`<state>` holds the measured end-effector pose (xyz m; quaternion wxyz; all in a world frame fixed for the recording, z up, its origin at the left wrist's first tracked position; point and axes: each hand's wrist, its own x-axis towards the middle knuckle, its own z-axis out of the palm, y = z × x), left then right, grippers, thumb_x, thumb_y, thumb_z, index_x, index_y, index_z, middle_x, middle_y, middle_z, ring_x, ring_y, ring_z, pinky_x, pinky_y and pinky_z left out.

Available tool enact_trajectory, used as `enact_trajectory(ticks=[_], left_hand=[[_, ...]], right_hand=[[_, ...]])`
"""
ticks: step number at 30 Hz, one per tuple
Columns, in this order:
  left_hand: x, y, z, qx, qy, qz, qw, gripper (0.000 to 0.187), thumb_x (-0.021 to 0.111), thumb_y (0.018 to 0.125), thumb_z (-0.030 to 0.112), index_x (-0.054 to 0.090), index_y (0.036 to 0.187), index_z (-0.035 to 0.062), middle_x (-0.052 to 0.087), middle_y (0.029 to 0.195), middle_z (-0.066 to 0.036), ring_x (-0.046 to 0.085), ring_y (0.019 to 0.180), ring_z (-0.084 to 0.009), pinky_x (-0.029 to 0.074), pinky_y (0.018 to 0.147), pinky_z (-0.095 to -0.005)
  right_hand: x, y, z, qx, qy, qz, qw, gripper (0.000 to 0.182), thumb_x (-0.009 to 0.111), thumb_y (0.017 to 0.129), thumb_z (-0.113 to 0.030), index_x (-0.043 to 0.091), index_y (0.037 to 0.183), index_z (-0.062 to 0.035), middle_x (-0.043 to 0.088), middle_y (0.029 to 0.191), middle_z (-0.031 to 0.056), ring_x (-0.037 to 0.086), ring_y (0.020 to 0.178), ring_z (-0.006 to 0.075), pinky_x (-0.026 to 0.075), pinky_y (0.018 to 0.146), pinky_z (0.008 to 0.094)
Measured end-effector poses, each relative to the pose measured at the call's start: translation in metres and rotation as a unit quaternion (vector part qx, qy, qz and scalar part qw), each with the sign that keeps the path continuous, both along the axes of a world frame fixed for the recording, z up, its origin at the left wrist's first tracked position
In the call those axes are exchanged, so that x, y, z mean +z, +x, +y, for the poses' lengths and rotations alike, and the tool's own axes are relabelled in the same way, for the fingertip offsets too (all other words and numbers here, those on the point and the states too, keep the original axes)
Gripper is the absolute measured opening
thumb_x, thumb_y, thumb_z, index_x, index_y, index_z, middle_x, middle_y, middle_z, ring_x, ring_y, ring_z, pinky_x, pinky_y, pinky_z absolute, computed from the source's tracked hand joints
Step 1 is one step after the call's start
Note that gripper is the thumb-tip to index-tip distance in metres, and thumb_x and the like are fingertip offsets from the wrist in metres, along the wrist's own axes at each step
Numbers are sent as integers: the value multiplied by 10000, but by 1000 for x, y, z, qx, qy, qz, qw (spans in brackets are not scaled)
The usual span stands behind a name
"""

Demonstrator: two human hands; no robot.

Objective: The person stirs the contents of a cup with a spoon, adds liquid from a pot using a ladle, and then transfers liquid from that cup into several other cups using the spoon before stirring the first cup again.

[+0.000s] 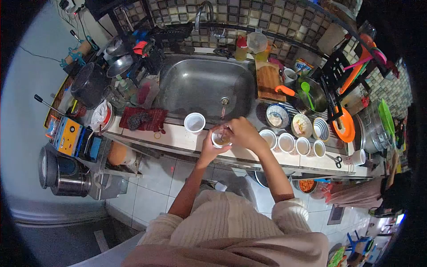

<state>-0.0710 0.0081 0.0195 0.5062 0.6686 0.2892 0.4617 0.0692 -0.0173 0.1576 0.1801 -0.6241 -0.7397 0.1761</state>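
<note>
My left hand is wrapped around a small white cup at the counter's front edge. Some pale contents show inside it. Over the cup's rim, my right hand has its fingers pinched together on a thin spoon-like utensil, largely hidden by the fingers. Another white cup stands upright just left of my hands. To the right, several white cups with yellowish contents stand in a row along the edge. Behind them are a blue-rimmed bowl, a bowl with pale food and a striped bowl.
A steel sink lies beyond my hands. At left are a dark red cloth and a gas stove box. Rightward sit a cutting board, a pot with a green spoon, scissors and a tipped cup.
</note>
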Motion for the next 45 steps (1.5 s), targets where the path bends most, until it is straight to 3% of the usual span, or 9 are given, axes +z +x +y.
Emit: enact_trajectory(ticks=[3,6,12,17,19,22,33,39,45], left_hand=[[0,1,0,-1,-9,-12,1000,717,783,572,127,394,1165,26,519,1064,-92,504,996,-177,407,860,-314],[-1,0,-1,8,2,-4,1000,716,784,572,130,396,1165,28,530,1046,-89,512,984,-175,411,854,-312],[1,-1,0,2,4,11,1000,717,786,568,138,400,1163,28,536,1055,-103,516,984,-176,415,850,-319],[5,0,3,34,69,53,996,721,790,564,148,405,1161,26,536,1059,-104,511,991,-185,411,854,-327],[-10,-1,5,10,2,32,999,722,792,565,157,406,1160,20,533,1064,-102,505,1004,-189,405,860,-326],[5,-1,2,28,67,41,997,730,793,569,163,400,1166,18,532,1061,-104,506,1000,-187,407,856,-323],[6,0,1,11,25,31,999,716,793,574,156,401,1159,25,531,1059,-108,516,977,-180,425,832,-315],[2,0,4,13,38,41,998,722,794,573,148,392,1163,37,527,1064,-105,517,984,-182,423,836,-318],[-4,1,6,1,27,17,999,728,788,578,133,379,1174,49,525,1065,-104,513,981,-173,419,838,-316]], right_hand=[[-6,4,1,22,-1,-21,1000,186,569,745,-205,644,892,-119,601,759,179,568,757,368,452,691,448],[2,-1,-3,-41,15,-28,999,188,577,739,-209,650,893,-129,602,738,175,572,732,366,456,680,448],[-3,-1,-5,32,-6,-10,999,179,574,744,-214,657,884,-139,614,750,156,580,741,345,460,673,442],[0,-1,-7,2,73,-32,997,171,577,730,-203,662,860,-132,604,709,165,579,697,353,458,658,445],[-21,5,-3,21,52,-20,998,173,578,726,-200,662,862,-135,603,712,164,578,700,352,458,656,444],[-9,4,-5,11,41,-14,999,171,582,718,-190,660,860,-136,604,716,159,575,702,351,456,660,439],[-4,5,-4,20,21,-57,998,204,594,715,-182,657,906,-150,607,763,157,576,769,336,475,679,434],[-10,7,-1,66,2,-8,998,166,574,722,-182,647,853,-111,590,716,163,541,729,364,437,671,442],[2,4,-1,11,45,-7,999,175,589,720,-202,633,844,-87,599,755,172,574,758,351,464,668,452]])
